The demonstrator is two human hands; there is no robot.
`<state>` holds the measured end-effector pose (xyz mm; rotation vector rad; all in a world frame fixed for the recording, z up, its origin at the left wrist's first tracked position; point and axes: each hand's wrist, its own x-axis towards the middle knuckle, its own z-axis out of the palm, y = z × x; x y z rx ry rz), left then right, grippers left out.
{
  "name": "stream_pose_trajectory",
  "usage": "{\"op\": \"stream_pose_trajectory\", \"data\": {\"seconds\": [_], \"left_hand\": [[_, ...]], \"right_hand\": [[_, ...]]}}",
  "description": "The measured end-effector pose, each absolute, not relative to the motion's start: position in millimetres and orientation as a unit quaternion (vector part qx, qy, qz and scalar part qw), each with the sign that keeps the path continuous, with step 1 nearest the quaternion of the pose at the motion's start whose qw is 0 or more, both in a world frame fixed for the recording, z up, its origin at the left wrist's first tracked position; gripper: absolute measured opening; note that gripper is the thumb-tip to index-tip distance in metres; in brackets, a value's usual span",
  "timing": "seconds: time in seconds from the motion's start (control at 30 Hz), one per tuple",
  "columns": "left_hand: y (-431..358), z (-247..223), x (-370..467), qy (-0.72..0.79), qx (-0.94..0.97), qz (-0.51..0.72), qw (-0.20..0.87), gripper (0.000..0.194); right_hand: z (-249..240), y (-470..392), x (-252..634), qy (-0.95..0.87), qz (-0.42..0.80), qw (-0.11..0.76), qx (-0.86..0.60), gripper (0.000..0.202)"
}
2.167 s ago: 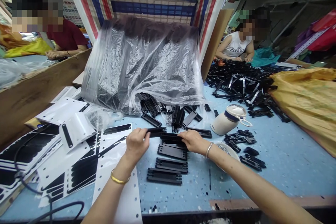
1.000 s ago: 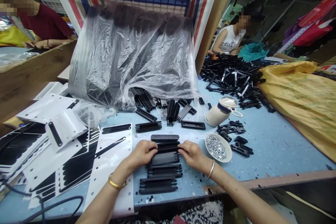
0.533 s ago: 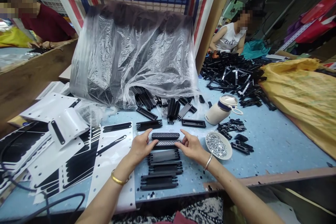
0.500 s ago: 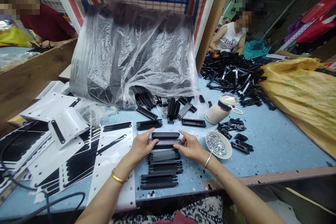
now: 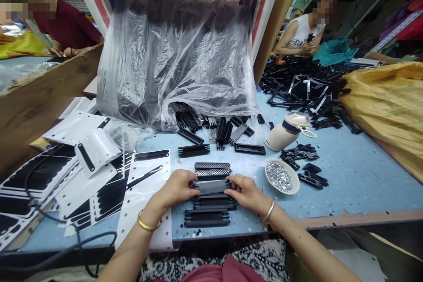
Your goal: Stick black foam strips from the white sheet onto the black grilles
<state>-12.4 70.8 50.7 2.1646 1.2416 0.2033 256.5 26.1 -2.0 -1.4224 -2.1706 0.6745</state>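
A black bar-shaped piece (image 5: 211, 187) with a smooth grey top lies between my hands at the table's front middle. My left hand (image 5: 180, 187) pinches its left end, and my right hand (image 5: 244, 190) has thumb and fingers closed on its right end. Just behind it rest two bars with patterned tops (image 5: 212, 172), side by side. Nearer to me, more black bars (image 5: 206, 218) are stacked in rows. A white bowl (image 5: 295, 188) of small metal parts stands right of my right hand.
A cream bottle (image 5: 277, 137) stands behind the bowl. White sheets with black strips (image 5: 145, 202) cover the left side. Plastic film (image 5: 172, 61) drapes a pile at the back. Two people (image 5: 302, 35) sit beyond, with black parts and a yellow sack (image 5: 390, 110) at right.
Both hands have moved from the patterned bars to the smooth-topped bar nearer to me and closed on its ends. The camera view has shifted slightly.
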Motion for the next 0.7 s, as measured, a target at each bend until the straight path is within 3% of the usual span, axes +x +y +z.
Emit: {"op": "stream_pose_trajectory", "data": {"seconds": [0.13,0.27,0.37,0.57,0.7], "left_hand": [[68.1,44.4,-11.3,0.474,0.804,0.082,0.351,0.019],[69.3,39.0,-15.0,0.471,0.794,0.119,0.365,0.014],[70.6,33.9,-14.1,0.468,0.809,0.147,0.325,0.022],[67.2,27.9,-12.2,0.469,0.817,0.174,0.287,0.026],[63.9,34.2,-17.0,0.465,0.793,0.192,0.344,0.031]], "right_hand": [[-4.4,20.6,247.7,-0.823,0.161,0.227,-0.496,0.018],[-4.5,13.7,241.7,-0.84,0.078,0.234,-0.483,0.032],[-9.9,18.8,240.0,-0.812,0.052,0.282,-0.508,0.042],[-11.6,26.0,245.3,-0.764,0.049,0.341,-0.546,0.032],[3.9,0.4,254.4,-0.758,0.166,0.344,-0.529,0.015]]}}
